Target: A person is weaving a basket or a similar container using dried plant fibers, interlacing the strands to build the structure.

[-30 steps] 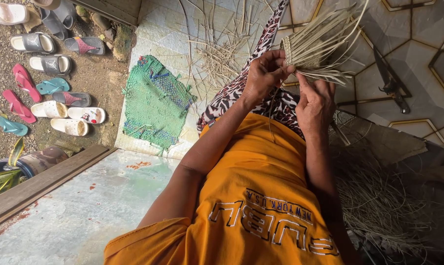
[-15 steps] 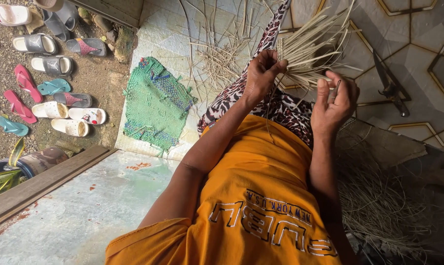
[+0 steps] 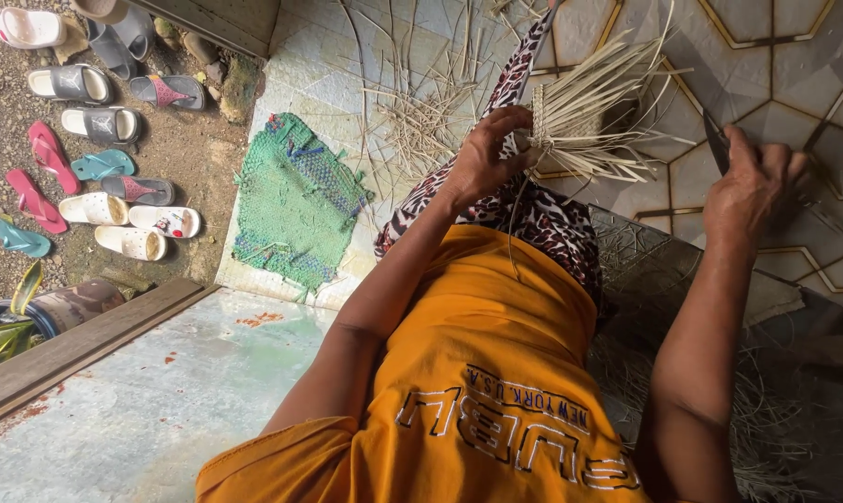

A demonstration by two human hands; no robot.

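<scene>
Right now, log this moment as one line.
left hand: grips bundle of pale strips | right hand: on dark knife, apart from bundle | green mat: on tiled floor

I have only one view, from the camera on the person's head. It looks steeply down over the orange shirt (image 3: 477, 373), very near it, toward the tiled floor (image 3: 794, 56). Beyond the shirt are the hands; left of the shirt lies a green mat (image 3: 296, 205), and further left a row of sandals (image 3: 95, 177).
</scene>
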